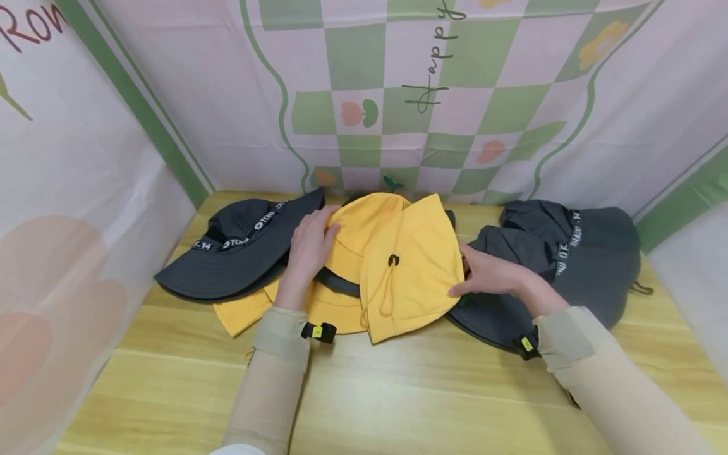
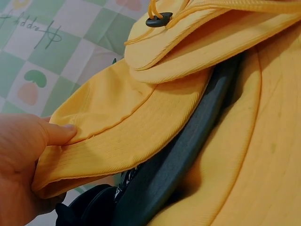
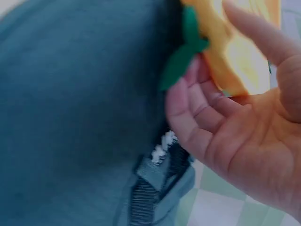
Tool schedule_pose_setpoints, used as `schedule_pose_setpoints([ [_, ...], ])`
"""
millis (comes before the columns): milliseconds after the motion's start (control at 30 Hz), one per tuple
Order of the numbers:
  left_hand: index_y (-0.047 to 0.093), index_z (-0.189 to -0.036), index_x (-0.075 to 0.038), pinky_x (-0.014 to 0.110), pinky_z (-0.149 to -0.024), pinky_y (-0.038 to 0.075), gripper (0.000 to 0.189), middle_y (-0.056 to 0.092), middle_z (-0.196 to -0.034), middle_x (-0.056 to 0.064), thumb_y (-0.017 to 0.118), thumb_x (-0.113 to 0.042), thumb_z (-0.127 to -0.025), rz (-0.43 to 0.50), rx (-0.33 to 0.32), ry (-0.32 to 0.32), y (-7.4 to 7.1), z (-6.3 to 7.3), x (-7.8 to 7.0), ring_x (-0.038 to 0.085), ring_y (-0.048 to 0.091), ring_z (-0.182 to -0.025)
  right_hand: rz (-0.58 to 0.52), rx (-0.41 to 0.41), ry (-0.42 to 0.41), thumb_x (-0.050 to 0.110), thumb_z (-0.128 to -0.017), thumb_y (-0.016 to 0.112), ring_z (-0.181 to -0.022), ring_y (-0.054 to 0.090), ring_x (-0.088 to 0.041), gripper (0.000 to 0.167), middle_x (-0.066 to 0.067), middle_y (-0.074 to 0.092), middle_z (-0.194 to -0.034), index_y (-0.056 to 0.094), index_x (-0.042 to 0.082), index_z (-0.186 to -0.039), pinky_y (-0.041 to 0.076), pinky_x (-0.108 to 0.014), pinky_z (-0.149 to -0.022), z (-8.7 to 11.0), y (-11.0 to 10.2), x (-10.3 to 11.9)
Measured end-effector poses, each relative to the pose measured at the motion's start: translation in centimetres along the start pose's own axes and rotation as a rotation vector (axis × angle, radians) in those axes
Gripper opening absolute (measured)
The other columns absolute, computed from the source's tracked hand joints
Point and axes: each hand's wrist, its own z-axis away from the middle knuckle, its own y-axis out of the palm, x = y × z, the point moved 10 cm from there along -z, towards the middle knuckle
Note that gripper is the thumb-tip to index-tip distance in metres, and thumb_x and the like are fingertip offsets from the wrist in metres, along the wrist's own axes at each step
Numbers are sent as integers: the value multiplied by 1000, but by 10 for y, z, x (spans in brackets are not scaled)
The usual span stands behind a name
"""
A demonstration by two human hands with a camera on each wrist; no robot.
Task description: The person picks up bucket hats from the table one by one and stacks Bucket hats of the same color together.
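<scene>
left hand (image 1: 309,243) pinches a yellow hat (image 1: 361,221) at its nine o'clock edge; right hand (image 1: 493,272) touches the overlapping corded hat (image 1: 421,284) at three o'clock, whether gripping i cannot tell. both are toward the table's (image 1: 387,398) twelve o'clock, with dark hats (image 1: 244,265) at nine and three.

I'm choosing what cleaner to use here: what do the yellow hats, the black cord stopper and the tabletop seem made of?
Yellow hats: matte woven cloth, perhaps cotton twill; fine ribbing and stitched seams show.
Black cord stopper: probably plastic, smooth, with a slight sheen.
Tabletop: wood or wood-look laminate, lightly glossy; grain streaks and soft glare show.
</scene>
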Motion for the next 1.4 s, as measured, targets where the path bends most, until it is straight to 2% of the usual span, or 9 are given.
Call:
schedule_pose_setpoints([
  [100,57,-139,-19,52,-89,48,36,67,-117,13,55,-25,-103,-9,2,0,-1,-1,-1,36,60,-108,93,-78,-75,14,-95,68,-100,60,-22,63,-19,60,-119,33,-5,-144,48,-31,-80,6,-5,5],
  [200,56,-139,-19,52,-89,47,36,67,-118,13,55,-25,-103,-5,7,-3,-2,-1,-1,36,60,-108,200,-193,-99,6,-97,61,-98,60,-27,53,-22,61,-120,40,-5,-145,47,-36,-80,12,-21,10],
  [333,56,-139,-19,50,-88,46,36,66,-114,12,55,-25,-103,10,9,-3,-3,-2,-1,35,59,-105,318,-332,-84,1,-98,53,-108,61,-39,51,-29,57,-134,42,-3,-148,47,-46,-85,20,-45,20],
  [433,56,-139,-19,50,-90,46,36,66,-116,12,54,-25,-104,19,11,3,-3,-2,0,35,59,-105,385,-460,-81,-5,-96,46,-117,58,-45,49,-30,57,-137,50,0,-144,47,-52,-91,25,-62,30],
  [600,58,-138,-17,55,-99,44,34,65,-127,13,52,-22,-105,57,13,15,-7,-3,1,37,59,-115,478,-663,-122,-13,-89,40,-110,54,-49,52,-25,64,-129,67,6,-129,39,-59,-88,28,-76,52],
  [767,60,-137,-15,52,-106,43,34,64,-130,13,47,-24,-107,140,16,31,-11,-5,-2,35,58,-121,500,-722,-171,-15,-90,38,-101,46,-44,50,-21,66,-119,72,7,-120,26,-56,-83,19,-74,71],
  [1067,60,-138,-16,48,-111,41,54,61,-138,8,34,-51,-106,220,57,-21,-9,-4,0,30,54,-131,595,-756,-336,-18,-88,48,-107,49,-39,47,-14,69,-113,78,12,-109,26,-59,-91,-3,-55,106],
  [1233,56,-142,-17,49,-112,40,61,59,-140,8,38,-60,-102,203,106,17,-4,-1,-7,31,52,-132,612,-779,-445,-16,-90,53,-105,52,-36,45,-11,70,-108,78,15,-110,33,-53,-83,-12,-41,126],
  [1400,54,-143,-21,49,-113,39,67,58,-142,6,51,-66,-94,152,141,48,2,2,-14,30,52,-133,624,-806,-513,-14,-92,53,-105,54,-35,43,-10,72,-107,77,15,-113,40,-49,-80,-19,-29,143],
])
